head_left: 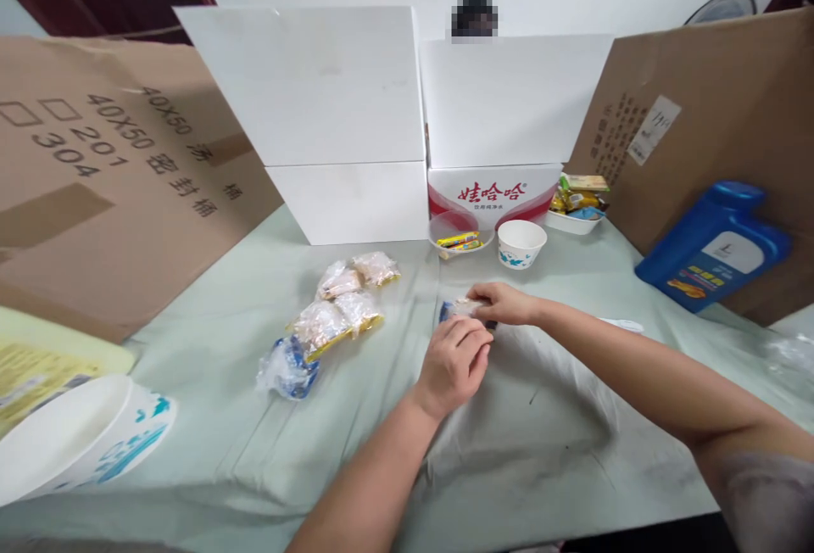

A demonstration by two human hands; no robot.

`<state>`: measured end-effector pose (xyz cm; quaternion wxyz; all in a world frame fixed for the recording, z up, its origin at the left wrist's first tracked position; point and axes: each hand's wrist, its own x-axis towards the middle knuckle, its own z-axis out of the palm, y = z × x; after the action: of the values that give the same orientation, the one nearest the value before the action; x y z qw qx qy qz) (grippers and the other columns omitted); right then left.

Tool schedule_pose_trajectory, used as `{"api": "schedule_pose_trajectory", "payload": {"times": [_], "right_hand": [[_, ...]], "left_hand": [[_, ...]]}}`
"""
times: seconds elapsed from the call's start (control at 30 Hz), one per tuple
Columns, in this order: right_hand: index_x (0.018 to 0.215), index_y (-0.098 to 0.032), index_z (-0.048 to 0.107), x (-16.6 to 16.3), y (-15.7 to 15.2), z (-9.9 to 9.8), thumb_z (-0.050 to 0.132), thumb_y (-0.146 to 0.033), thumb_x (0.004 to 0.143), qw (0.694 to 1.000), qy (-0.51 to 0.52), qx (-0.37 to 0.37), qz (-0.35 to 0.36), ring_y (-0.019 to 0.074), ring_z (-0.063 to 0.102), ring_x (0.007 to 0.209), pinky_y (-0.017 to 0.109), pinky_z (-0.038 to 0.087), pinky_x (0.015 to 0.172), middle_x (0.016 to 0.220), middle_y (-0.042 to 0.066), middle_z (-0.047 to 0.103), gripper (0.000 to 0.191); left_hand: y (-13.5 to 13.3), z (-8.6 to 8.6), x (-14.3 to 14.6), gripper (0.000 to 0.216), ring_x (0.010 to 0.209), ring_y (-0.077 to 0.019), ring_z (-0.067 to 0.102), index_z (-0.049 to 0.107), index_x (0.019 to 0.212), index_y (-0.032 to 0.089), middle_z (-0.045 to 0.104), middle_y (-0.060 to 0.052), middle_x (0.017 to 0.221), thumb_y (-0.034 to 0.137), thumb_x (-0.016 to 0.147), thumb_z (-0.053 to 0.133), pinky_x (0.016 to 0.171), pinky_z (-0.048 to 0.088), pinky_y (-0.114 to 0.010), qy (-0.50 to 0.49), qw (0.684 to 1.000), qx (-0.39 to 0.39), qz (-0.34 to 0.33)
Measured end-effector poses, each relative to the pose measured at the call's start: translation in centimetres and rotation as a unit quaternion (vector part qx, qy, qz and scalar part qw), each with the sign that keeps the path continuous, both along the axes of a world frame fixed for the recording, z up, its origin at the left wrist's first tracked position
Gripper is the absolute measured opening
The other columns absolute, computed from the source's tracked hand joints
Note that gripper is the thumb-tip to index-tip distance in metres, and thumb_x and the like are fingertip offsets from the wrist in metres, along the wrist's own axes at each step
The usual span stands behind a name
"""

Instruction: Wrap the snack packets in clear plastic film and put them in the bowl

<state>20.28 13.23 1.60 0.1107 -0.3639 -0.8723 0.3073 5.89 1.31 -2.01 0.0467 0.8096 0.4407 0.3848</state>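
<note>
A small snack packet, clear with blue and dark parts, lies low over the cloth between my two hands. My right hand closes on its far right side with bent fingers. Curled against its near side is my left hand, closed, its fingertips partly hidden. To the left, several clear-wrapped snack packets with yellow edges lie bunched together. One blue and clear packet sits at the near end of that bunch.
Behind stand white boxes, a clear bowl of yellow-wrapped sticks, a white paper cup and a snack-filled bowl. A blue bottle leans right. Cardboard walls the left, near a large paper tub.
</note>
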Motion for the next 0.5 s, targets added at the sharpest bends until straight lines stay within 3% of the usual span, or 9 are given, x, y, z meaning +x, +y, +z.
{"api": "schedule_pose_trajectory", "payload": {"times": [0.07, 0.23, 0.4, 0.5], "right_hand": [[0.095, -0.015, 0.066, 3.6, -0.8, -0.1, 0.06, -0.021, 0.079, 1.0, -0.013, 0.004, -0.001, 0.0148, 0.062, 0.074, 0.025, 0.048, 0.067, 0.084, 0.002, 0.069, 0.018], [0.115, -0.018, 0.062, 11.4, -3.0, -0.9, 0.058, -0.024, 0.085, 0.981, -0.051, 0.175, -0.071, 0.0244, 0.059, 0.11, 0.041, 0.046, 0.096, 0.118, 0.012, 0.065, 0.032], [0.113, -0.021, 0.065, 17.6, -3.9, -2.1, 0.057, -0.017, 0.082, 0.942, -0.202, 0.203, -0.176, 0.0299, 0.06, 0.108, 0.047, 0.046, 0.091, 0.118, 0.013, 0.065, 0.032], [0.11, -0.019, 0.065, 18.4, -4.2, -2.5, 0.049, -0.008, 0.082, 0.928, -0.237, 0.215, -0.193, 0.0292, 0.062, 0.102, 0.046, 0.046, 0.089, 0.105, 0.012, 0.068, 0.034]], "left_hand": [[0.1, -0.4, 0.2, 0.029, 0.119, -0.027, 0.052, 0.062, 0.113, 0.022, 0.063, -0.009, 0.12, 0.015, 0.087, 0.052, 0.1, 0.043, -0.047, 0.052, 0.999, -0.009, 0.009], [0.7, -1.8, 0.4, 0.055, 0.134, -0.0299, 0.041, 0.047, 0.135, 0.023, 0.049, -0.01, 0.143, 0.011, 0.082, 0.057, 0.105, 0.037, -0.052, 0.146, 0.986, -0.08, -0.001], [0.7, -2.1, 0.3, 0.055, 0.134, -0.0294, 0.041, 0.047, 0.136, 0.025, 0.05, -0.01, 0.143, 0.013, 0.083, 0.057, 0.106, 0.036, -0.051, 0.136, 0.987, -0.083, -0.005], [0.7, -2.0, 0.3, 0.053, 0.133, -0.0308, 0.042, 0.049, 0.133, 0.024, 0.051, -0.01, 0.141, 0.013, 0.082, 0.057, 0.105, 0.037, -0.053, 0.127, 0.989, -0.082, -0.003]]}}
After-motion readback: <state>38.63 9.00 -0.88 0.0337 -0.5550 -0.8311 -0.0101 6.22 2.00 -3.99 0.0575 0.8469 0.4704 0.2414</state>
